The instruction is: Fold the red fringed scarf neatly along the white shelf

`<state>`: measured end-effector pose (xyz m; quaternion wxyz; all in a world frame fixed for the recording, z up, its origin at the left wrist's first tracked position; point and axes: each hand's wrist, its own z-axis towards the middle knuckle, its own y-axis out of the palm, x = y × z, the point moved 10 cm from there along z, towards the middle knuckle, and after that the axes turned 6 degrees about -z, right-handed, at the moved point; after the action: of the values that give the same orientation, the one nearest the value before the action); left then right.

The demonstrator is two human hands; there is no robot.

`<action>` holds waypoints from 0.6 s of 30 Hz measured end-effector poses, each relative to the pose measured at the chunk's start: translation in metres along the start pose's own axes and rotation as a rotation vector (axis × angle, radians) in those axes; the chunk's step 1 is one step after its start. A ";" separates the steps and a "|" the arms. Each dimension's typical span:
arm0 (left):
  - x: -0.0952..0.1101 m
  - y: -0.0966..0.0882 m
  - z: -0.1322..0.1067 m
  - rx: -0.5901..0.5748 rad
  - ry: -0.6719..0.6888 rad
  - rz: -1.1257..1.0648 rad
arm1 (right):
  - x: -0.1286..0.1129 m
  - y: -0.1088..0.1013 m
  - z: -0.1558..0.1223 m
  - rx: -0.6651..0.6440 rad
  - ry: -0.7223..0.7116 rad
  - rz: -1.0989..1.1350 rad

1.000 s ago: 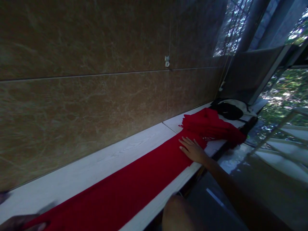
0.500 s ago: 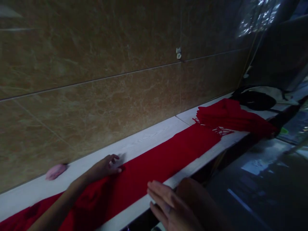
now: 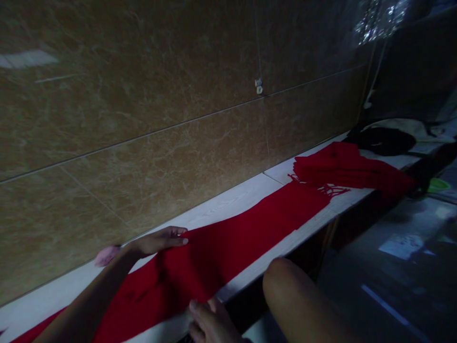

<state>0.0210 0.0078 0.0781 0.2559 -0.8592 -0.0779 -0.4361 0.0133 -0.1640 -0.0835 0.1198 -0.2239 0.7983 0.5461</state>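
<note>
A long red scarf (image 3: 228,243) lies stretched along a white ledge (image 3: 228,202) under a brown tiled wall. Its fringed end (image 3: 330,190) lies to the right, next to a heap of folded red cloth (image 3: 352,164). My left hand (image 3: 160,239) pinches the scarf's far edge and lifts it slightly off the ledge. My right hand (image 3: 210,321) is at the scarf's near edge at the bottom of the view, fingers curled onto the cloth. My bare knee (image 3: 289,290) rises just right of it.
A small pink object (image 3: 106,256) lies on the ledge against the wall behind my left arm. A black and white bundle (image 3: 383,139) sits at the ledge's far right end. A green item (image 3: 437,185) lies below it. Dark wet floor spreads to the right.
My left hand has closed on the scarf's far edge and raised it. My right hand has moved from hovering open in front of the ledge to the scarf's near edge. The view shifted slightly.
</note>
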 end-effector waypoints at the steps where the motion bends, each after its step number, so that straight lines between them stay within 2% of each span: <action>1: 0.004 0.001 -0.003 0.004 -0.007 -0.033 | -0.003 0.004 0.002 0.024 -0.019 0.002; 4: 0.012 0.008 -0.009 -0.050 -0.026 -0.151 | -0.021 0.011 0.004 0.096 -0.104 -0.005; 6: 0.016 0.009 -0.010 -0.057 -0.017 -0.207 | -0.037 0.017 0.002 0.095 -0.157 -0.033; 11: 0.026 -0.001 -0.007 0.013 0.027 -0.246 | -0.071 0.023 -0.010 0.073 -0.237 -0.071; 16: 0.053 -0.005 0.000 0.085 0.076 -0.223 | -0.088 0.015 -0.028 0.110 -0.247 -0.151; 18: 0.065 -0.002 0.005 0.095 0.082 -0.230 | -0.100 0.018 -0.033 0.054 -0.263 -0.192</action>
<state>0.0635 0.0067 0.1278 0.2475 -0.8130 -0.1861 -0.4932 0.0934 -0.1664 -0.0134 0.2808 -0.2224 0.7652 0.5349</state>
